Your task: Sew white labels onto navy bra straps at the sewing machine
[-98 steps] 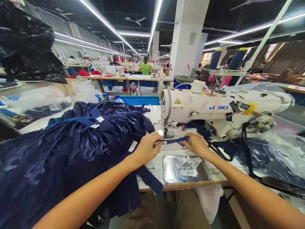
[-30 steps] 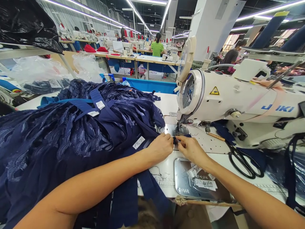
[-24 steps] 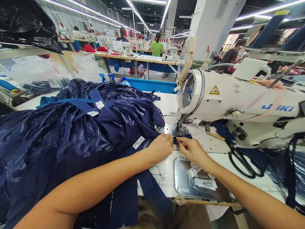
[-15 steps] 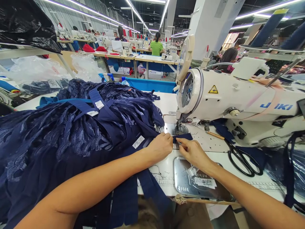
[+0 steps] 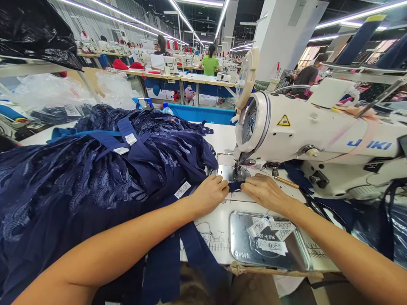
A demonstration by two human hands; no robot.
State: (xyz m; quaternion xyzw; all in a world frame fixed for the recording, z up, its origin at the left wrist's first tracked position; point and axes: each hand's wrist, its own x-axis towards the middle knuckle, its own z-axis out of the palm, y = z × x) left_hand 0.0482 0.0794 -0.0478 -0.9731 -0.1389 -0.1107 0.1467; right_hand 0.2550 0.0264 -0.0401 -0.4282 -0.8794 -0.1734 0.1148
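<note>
The person's left hand (image 5: 210, 192) was closed around one end of a narrow, navy-blue fabric strip (image 5: 235, 186), the knuckles curled tight. The right hand (image 5: 265, 192) had its fingers over the other end; its thumb was out of my sight, so I couldn't tell whether that grip pinched the cloth or only pressed it down. Between the two, the strip lay short and level on the near side of the metal presser foot (image 5: 235, 173) of a big white sewing machine (image 5: 318, 123), not under it as far as I could make out. I took this for the lining-up step, the strip being squared before stitching. The next move, to my eye, called for sliding it back beneath the foot, both ends kept even and fingertips clear of the needle. Nearer the person, a shiny rectangular metal tray (image 5: 240, 237) held loose white printed labels (image 5: 270, 243), set in the white counter (image 5: 219, 250). Black-handled scissors (image 5: 338, 215) lay partly hidden past the right wrist, and to the left spread a great heap of navy lace garments (image 5: 104, 182), one white label (image 5: 182, 190) showing beside the left forearm.
</note>
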